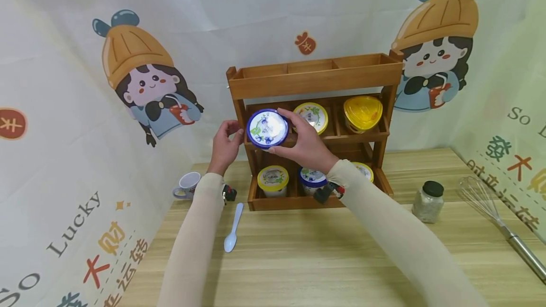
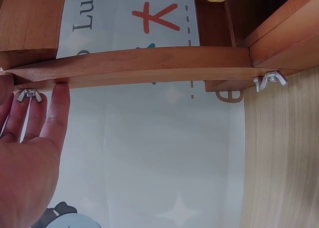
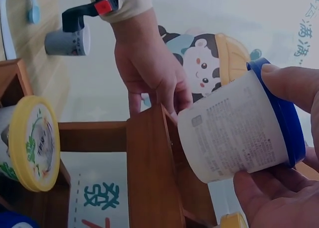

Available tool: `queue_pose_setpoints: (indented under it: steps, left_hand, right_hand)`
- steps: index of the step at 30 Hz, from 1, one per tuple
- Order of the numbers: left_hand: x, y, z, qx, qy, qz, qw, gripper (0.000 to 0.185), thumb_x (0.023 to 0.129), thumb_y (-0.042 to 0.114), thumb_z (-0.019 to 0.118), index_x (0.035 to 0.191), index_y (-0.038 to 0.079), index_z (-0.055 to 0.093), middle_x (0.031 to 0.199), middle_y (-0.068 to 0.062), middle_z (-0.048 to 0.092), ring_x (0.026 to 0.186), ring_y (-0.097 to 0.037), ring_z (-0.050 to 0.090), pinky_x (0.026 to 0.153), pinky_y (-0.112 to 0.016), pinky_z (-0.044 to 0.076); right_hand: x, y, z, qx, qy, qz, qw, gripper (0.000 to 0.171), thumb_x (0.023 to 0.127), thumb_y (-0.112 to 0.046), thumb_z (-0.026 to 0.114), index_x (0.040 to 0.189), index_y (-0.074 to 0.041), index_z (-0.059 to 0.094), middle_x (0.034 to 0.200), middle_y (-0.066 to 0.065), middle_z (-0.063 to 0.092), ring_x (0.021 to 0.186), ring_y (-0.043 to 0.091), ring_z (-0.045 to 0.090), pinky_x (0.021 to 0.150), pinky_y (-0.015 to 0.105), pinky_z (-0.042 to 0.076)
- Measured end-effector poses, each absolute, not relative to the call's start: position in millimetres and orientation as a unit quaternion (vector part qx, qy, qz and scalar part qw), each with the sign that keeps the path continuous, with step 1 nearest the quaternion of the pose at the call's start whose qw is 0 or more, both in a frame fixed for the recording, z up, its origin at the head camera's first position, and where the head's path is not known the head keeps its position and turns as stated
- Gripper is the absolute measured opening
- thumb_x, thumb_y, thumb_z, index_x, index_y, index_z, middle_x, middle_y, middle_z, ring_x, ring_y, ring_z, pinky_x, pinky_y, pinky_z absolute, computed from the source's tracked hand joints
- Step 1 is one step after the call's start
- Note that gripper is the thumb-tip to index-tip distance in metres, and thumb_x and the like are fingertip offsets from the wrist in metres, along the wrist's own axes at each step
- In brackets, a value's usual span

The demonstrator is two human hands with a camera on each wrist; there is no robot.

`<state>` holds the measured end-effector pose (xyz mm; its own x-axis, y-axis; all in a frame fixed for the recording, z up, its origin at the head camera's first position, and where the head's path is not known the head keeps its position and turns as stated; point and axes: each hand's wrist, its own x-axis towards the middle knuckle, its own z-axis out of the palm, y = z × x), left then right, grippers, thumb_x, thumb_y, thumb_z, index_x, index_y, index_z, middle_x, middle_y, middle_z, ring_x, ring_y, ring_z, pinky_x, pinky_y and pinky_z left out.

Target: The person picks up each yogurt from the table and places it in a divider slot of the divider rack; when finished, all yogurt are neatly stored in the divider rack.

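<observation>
My right hand (image 1: 309,143) grips a white tub with a blue-rimmed lid (image 1: 267,129) printed with blueberries, thumb and fingers round its lid and side. The tub is tilted at the left end of the wooden rack's (image 1: 315,82) middle tier; the right wrist view shows printed text on the tub's side (image 3: 234,131). My left hand (image 1: 226,146) touches the rack's left side. In the left wrist view its fingers (image 2: 57,113) reach straight up to the wooden side piece (image 2: 134,68). Beside the held tub, on the middle tier, stands a yellow-lidded tub (image 1: 311,116).
A crumpled yellow-lidded tub (image 1: 362,112) sits at the middle tier's right. Below are another yellow-lidded tub (image 1: 273,179) and a blue-lidded one (image 1: 311,176). Around the rack lie a mug (image 1: 187,185), a spoon (image 1: 233,229), a black-capped jar (image 1: 428,203) and a whisk (image 1: 495,212).
</observation>
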<state>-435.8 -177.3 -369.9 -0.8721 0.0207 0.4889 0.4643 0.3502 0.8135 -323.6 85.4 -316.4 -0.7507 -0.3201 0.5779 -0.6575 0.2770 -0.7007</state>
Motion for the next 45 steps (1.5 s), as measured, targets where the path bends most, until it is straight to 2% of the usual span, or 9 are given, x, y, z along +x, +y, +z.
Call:
queue_pose_setpoints:
  steps: [5,22,31,38,45]
  left_hand:
    - [-438,-177,-370,-0.149,-0.797,-0.549,0.203,0.031,0.109,0.017,0.06,0.137,0.006,0.056,0.136,-0.018,0.063,0.131,-0.032,0.062,0.099,-0.044,0.064]
    - [-436,-177,-367,-0.148,-0.799,-0.547,0.204,0.031,0.108,0.015,0.06,0.138,0.006,0.056,0.136,-0.018,0.062,0.132,-0.032,0.061,0.099,-0.045,0.064]
    - [-437,-176,-368,-0.136,-0.792,-0.562,0.194,0.035,0.108,0.022,0.061,0.141,0.01,0.056,0.138,-0.015,0.061,0.134,-0.031,0.06,0.099,-0.044,0.064]
    - [-436,-175,-366,-0.131,-0.785,-0.576,0.186,0.036,0.108,0.024,0.062,0.142,0.012,0.056,0.14,-0.014,0.06,0.133,-0.03,0.059,0.1,-0.043,0.064]
    - [-435,-176,-367,-0.134,-0.78,-0.582,0.186,0.036,0.107,0.021,0.062,0.141,0.01,0.056,0.138,-0.016,0.06,0.132,-0.031,0.06,0.098,-0.044,0.064]
  right_hand:
    - [-333,84,-311,0.307,-0.781,0.516,0.174,0.095,0.086,-0.019,0.089,0.163,-0.009,0.035,0.158,0.015,0.045,0.143,0.029,0.051,0.117,0.044,0.052]
    - [-357,68,-314,0.28,-0.796,0.504,0.187,0.094,0.087,-0.019,0.089,0.162,-0.006,0.034,0.15,0.017,0.047,0.139,0.03,0.052,0.116,0.036,0.052]
    - [-363,59,-321,0.263,-0.833,0.443,0.202,0.095,0.089,-0.024,0.088,0.163,-0.005,0.032,0.152,0.021,0.048,0.138,0.033,0.051,0.117,0.045,0.051]
    - [-363,54,-324,0.251,-0.852,0.413,0.204,0.096,0.091,-0.026,0.086,0.164,-0.004,0.029,0.153,0.021,0.046,0.14,0.034,0.05,0.122,0.048,0.046]
    - [-364,49,-325,0.229,-0.873,0.383,0.199,0.096,0.094,-0.029,0.082,0.165,0.0,0.026,0.155,0.025,0.045,0.142,0.037,0.048,0.125,0.049,0.042]
